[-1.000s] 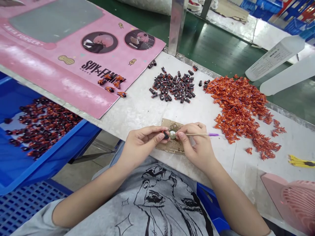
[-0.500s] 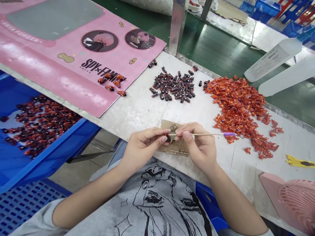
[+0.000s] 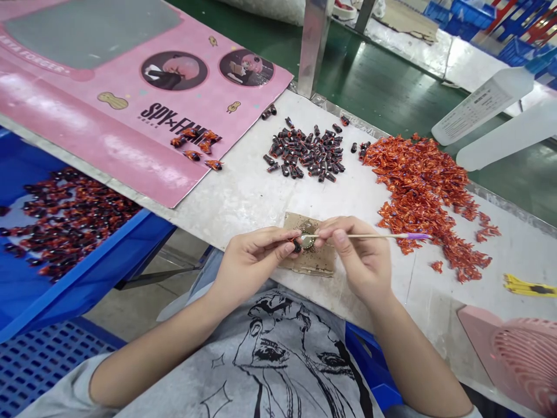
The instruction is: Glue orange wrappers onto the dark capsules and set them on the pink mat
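Left grip (image 3: 250, 258): thumb and fingertips pinched on one small dark piece (image 3: 297, 246) with a trace of orange, held up above the desk (image 3: 243, 203).

Right grip (image 3: 366, 261): pinched round a thin pale stick (image 3: 374, 236) with a purple band; stick lies nearly level, its working end pointing at the dark piece. Contact between the two: cannot be told.

Beneath, between both hands: one round cap-like dish (image 3: 308, 244), contents unclear, on a speckled cardboard square (image 3: 313, 268).

Step in hand, as judged: working the dark piece with the stick's end, probably dabbing on something from the dish. Next move, as judged: calls for a steady left pinch, the worked face kept towards the stick, and a light right-hand touch; a heavy one could smear or tip the piece.

Beyond the hands: loose cluster of dark pieces (image 3: 304, 154); to its right, a large heap of orange pieces (image 3: 418, 180).

Left side: several orange-and-dark pieces (image 3: 191, 155) on a pink printed sheet (image 3: 104, 130); below the desk edge, a blue bin (image 3: 87, 277) holding many similar ones.

Far right: one yellow tool (image 3: 528, 286), type uncertain.
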A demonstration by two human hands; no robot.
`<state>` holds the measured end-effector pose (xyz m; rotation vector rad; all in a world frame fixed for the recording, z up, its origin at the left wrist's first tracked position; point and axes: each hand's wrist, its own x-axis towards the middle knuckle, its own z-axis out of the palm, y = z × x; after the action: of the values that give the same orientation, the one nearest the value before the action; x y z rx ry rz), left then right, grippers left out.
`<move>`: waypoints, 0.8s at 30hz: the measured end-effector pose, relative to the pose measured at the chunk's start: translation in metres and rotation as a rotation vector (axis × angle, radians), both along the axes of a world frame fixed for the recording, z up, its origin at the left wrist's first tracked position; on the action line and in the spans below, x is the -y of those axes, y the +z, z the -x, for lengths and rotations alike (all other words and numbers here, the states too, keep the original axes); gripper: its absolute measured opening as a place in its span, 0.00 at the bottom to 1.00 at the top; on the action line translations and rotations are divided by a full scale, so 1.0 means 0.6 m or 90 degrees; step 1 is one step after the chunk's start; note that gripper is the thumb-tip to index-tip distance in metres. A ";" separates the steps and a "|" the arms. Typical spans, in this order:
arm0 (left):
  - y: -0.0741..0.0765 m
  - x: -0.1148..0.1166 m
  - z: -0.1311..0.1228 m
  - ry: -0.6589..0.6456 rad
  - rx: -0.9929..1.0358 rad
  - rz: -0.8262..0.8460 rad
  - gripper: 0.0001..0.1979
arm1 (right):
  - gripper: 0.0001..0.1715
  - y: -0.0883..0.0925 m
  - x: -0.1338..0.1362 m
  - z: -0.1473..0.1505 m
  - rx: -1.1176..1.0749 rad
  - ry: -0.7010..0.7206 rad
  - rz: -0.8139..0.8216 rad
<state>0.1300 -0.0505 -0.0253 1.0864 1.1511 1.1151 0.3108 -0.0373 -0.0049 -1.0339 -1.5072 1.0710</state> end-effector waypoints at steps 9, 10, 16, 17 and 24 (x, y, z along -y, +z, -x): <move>0.005 0.001 0.005 0.030 -0.004 0.046 0.10 | 0.18 0.037 -0.045 -0.123 0.057 -0.294 -0.202; 0.004 0.002 0.006 0.032 0.000 0.051 0.11 | 0.18 0.036 -0.049 -0.138 0.097 -0.307 -0.210; 0.004 0.002 0.008 0.029 0.021 0.056 0.09 | 0.05 0.014 -0.061 -0.181 0.567 -0.292 -0.169; 0.005 0.002 0.008 0.030 0.024 0.058 0.09 | 0.04 0.009 -0.062 -0.180 0.629 -0.269 -0.156; 0.007 -0.001 0.004 0.045 0.064 0.067 0.08 | 0.06 -0.021 -0.074 -0.165 0.743 -0.151 -0.081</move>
<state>0.1278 -0.0496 -0.0209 0.9050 1.1616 1.1381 0.4099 0.0071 -0.0175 -1.8325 -2.1991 0.1109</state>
